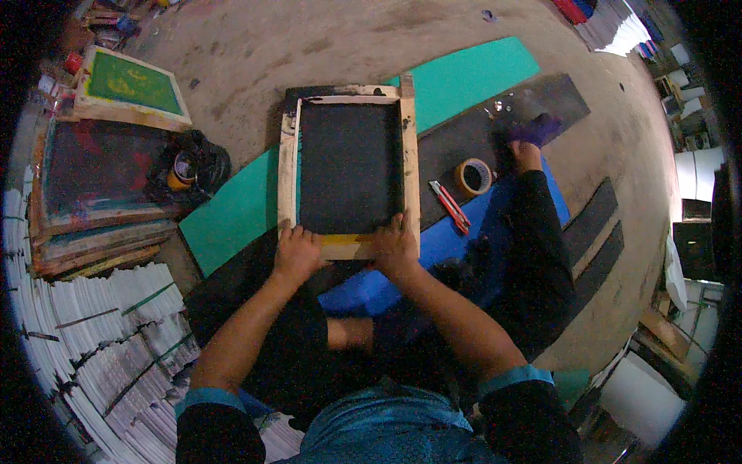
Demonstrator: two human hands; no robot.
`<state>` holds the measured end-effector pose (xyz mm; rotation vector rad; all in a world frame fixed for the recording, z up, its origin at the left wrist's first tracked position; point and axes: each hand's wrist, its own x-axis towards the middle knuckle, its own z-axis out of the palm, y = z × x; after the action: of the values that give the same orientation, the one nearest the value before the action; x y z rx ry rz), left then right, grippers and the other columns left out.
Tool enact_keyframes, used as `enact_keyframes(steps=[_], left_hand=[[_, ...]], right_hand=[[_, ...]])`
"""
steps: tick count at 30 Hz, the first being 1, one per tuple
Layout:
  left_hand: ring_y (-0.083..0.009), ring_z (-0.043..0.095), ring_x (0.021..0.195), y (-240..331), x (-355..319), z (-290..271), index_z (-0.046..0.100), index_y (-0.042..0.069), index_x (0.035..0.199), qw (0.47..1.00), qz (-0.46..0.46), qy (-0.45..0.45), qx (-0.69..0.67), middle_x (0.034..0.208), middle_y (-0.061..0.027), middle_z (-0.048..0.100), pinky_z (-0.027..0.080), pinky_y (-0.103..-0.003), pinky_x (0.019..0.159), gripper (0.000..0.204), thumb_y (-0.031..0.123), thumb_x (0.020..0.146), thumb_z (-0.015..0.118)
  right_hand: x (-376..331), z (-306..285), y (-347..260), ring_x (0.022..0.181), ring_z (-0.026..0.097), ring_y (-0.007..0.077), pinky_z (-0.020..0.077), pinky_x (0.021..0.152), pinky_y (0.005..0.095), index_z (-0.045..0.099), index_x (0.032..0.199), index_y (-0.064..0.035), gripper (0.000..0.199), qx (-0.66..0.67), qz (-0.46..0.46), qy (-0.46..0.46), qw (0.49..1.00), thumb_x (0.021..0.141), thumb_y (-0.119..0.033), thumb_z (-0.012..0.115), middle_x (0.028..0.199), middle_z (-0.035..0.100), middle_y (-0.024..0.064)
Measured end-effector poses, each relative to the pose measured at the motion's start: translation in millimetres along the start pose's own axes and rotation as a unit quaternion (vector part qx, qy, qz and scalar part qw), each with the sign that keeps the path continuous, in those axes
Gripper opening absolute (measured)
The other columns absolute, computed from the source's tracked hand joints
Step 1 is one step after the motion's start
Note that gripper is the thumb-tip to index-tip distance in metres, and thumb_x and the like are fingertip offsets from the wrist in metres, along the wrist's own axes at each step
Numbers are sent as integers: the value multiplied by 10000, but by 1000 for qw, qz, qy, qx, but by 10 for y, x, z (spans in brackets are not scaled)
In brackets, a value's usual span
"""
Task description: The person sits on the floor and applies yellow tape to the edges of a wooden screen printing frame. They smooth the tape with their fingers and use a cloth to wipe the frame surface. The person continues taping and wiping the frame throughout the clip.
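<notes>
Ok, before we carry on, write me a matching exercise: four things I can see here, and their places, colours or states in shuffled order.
1. Dark-centred wooden frame
2. Tape roll
3. Cutter
4. Paper stacks

A. Lower left of the view, whitish, strapped
B. Slim and mostly red
C. Gripped along its near side by the left hand and right hand
D. Ring-shaped, yellowish-brown

Pairs: 1-C, 2-D, 3-B, 4-A

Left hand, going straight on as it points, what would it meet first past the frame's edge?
Probably the dark surface inside the wooden frame; whether the left hand would touch or pass above is unclear.
</notes>
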<state>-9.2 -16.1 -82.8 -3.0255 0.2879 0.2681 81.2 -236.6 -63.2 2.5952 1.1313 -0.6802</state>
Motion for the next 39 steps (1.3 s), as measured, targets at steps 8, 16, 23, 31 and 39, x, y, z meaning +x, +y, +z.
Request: enact_keyframes(steps=[8, 16, 23, 31, 39], left_hand=[[-314, 617, 1071, 207, -47, -41, 672, 35, 1120, 998, -51, -6, -46, 1082, -125, 683, 393, -537, 1091, 592, 455, 729, 820], [-323, 579, 1105, 861, 215, 18, 648, 47, 1114, 981, -27, 100, -167, 1087, -125, 630, 504, -462, 913, 507, 393, 778, 802], [-323, 601, 1087, 844, 248, -7, 661, 45, 1079, 975, -31, 88, -202, 1063, -117, 643, 519, -446, 889, 502, 392, 753, 820], [-361, 604, 1094, -48, -253, 79, 653, 20, 1155, 952, -88, 248, -158, 1128, -172, 646, 502, -476, 938, 438, 340, 867, 733], [-443, 592, 1153, -455, -227, 616, 618, 13, 1292, 840, -340, 147, -396, 1235, -265, 626, 475, -504, 981, 410, 305, 1014, 542]], right_hand=[[-283, -81, 195, 1369, 432, 399, 192, 1206, 584, 607, 1266, -69, 714, 67, -24, 97, 993, 747, -524, 788, 1305, 622, 143], [-1028, 545, 788, 1259, 535, 383, 504, 971, 498, 545, 1271, -65, 574, 154, 207, 154, 954, 805, -314, 768, 1293, 569, 181], [-1139, 928, 1063, 1057, 652, 425, 541, 839, 497, 615, 1176, -45, 379, 251, 309, 51, 916, 842, -200, 705, 1110, 669, 231], [-738, -343, 667, 899, 698, 395, 542, 749, 459, 656, 1046, -26, 257, 376, 122, 429, 812, 848, -158, 752, 956, 710, 221], [416, 257, 58, 974, 658, 400, 521, 866, 486, 694, 1066, -36, 233, 300, -3, 97, 949, 917, -209, 649, 946, 695, 218]])
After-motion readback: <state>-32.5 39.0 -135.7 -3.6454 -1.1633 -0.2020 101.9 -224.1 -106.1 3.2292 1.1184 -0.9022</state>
